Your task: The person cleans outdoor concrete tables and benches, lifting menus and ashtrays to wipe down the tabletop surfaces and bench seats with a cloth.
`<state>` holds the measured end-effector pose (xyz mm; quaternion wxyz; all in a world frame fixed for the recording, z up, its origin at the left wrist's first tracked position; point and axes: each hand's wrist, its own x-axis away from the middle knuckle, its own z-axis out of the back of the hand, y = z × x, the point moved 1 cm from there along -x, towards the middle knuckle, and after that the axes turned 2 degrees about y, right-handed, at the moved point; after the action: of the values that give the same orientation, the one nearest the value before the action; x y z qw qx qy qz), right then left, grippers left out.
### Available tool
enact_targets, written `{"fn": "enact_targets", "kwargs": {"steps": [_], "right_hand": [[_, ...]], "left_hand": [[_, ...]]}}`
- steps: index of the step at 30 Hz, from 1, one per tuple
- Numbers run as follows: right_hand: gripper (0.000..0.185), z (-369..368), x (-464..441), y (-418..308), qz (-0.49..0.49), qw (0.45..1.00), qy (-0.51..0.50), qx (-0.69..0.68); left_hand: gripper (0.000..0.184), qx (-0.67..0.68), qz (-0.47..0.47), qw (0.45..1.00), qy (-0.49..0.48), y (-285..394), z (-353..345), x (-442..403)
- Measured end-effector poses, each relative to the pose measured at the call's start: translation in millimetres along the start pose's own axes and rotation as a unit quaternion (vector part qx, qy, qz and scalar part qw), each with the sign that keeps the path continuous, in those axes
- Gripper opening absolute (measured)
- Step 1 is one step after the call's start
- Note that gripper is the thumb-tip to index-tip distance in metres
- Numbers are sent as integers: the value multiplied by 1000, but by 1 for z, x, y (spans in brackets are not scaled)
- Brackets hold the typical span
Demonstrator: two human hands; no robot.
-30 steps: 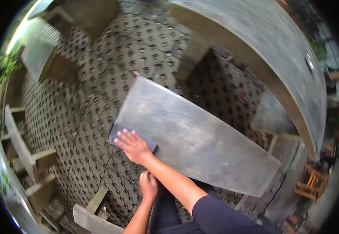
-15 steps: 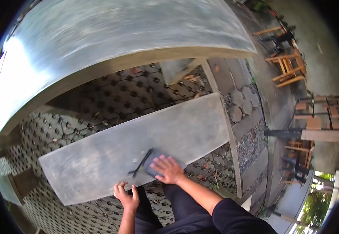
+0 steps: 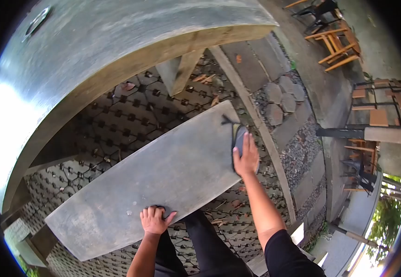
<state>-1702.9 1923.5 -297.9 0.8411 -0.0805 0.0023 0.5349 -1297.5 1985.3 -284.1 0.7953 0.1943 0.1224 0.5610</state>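
Note:
A long grey concrete bench [image 3: 131, 184] lies slantwise before me. At its far right end, my right hand [image 3: 247, 154] rests flat, fingers stretched, on a dark grey soft flat piece [image 3: 239, 140]. A black cord or strap [image 3: 232, 123] trails from that piece over the bench top. The piece reaches the bench's end edge, partly hidden under my palm. Near the close edge, my left hand [image 3: 155, 220] has its fingers curled over a small dark thing [image 3: 166, 211], which I cannot make out. The thumb sticks out to the right.
A large curved concrete table [image 3: 131, 51] rises beyond the bench, on a concrete leg [image 3: 186, 71]. Perforated paving with dry leaves lies below. A concrete strip [image 3: 256, 120] and gravel run along the right. Wooden chairs [image 3: 334, 46] stand farther off.
My right hand has slid the grey piece along the bench to its right end. My left hand has come from the near edge onto the bench top. The view has shifted.

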Motion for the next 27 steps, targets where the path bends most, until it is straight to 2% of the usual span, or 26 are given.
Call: {"fn": "enact_targets", "kwargs": {"steps": [1,2,4,5,7,9,10,12,14,16,17,19,21,23,27], "right_hand": [[75,-8,-19,0,2,1000,12,-17],[73,-9,-37,-8,-41,998,-30,-29],[73,-3,-75,-38,-59,994,-85,-24],[72,-10,-92,-47,-47,996,-72,-2],[68,-23,-118,-69,3,999,-30,18],[66,-36,-125,-102,48,994,12,98],[64,-35,-122,-122,65,996,-24,60],[63,-30,-100,-168,123,986,-83,76],[60,-33,-68,-210,176,979,-92,39],[58,-32,-31,-261,227,968,-103,-6],[57,-31,-10,-287,255,960,-108,-29],[56,-32,32,-340,308,943,-99,-73],[58,-32,72,-392,345,928,-102,-92],[60,-37,105,-441,360,921,-110,-97],[63,-43,167,-534,410,901,-114,-85]], "left_hand": [[40,-5,-13,1000,20,-1,-1,-1],[41,-9,-12,1000,19,0,0,-1],[41,-17,-14,999,23,1,1,-1],[41,-11,-15,1000,24,1,0,-2],[40,-2,-14,1000,25,2,1,-3],[39,-3,-12,1000,25,1,2,-4],[38,4,-10,999,40,1,4,-4],[37,13,-11,999,40,0,6,-7],[34,53,13,997,50,-2,3,-2],[31,148,-11,986,81,-16,-3,8],[31,193,19,975,112,-24,3,11],[28,156,79,960,220,-57,36,22],[22,75,211,936,273,-107,60,60],[21,-1,308,899,313,-170,88,107],[18,-69,449,814,361,-275,133,188]]}}
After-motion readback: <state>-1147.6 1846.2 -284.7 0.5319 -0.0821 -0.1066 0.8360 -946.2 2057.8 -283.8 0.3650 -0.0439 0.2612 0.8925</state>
